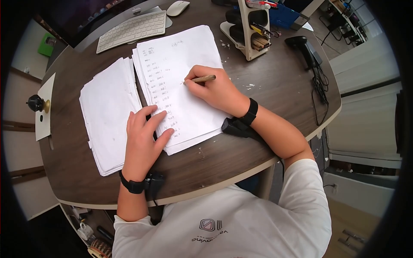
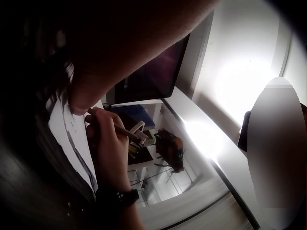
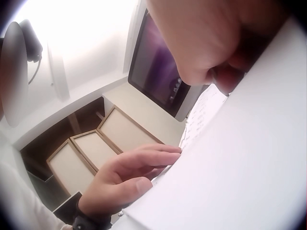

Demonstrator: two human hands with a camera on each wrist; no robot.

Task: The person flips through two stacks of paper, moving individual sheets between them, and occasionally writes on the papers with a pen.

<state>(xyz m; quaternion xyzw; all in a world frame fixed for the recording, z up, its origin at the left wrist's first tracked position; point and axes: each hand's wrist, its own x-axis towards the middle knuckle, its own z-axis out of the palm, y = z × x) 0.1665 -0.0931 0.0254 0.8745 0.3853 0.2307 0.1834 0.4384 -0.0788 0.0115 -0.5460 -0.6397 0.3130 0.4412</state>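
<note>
My right hand [image 1: 222, 91] pinches a brown pencil [image 1: 208, 78] between thumb and fingers, its tip at the middle of a white paper stack [image 1: 200, 58]. Rows of small handwriting run down that top sheet's left side, with a short line at its head. Spread fingers of my left hand [image 1: 143, 142] rest on the sheet's lower left edge. Under that wrist lies part of a second paper stack [image 1: 109, 114], whose top sheet looks blank. The left wrist view shows the pencil [image 2: 125, 130] slanting out of the right hand; in the right wrist view the left hand [image 3: 122, 179] lies at the paper's edge.
Behind the papers stand a keyboard [image 1: 133, 32], a mouse [image 1: 178, 7] and a monitor [image 1: 94, 17]. A pen holder [image 1: 251, 32] rises at the back right, near a black barcode scanner [image 1: 304, 51] with a coiled cable. White scraps [image 1: 249, 86] dot the brown desk [image 1: 275, 77].
</note>
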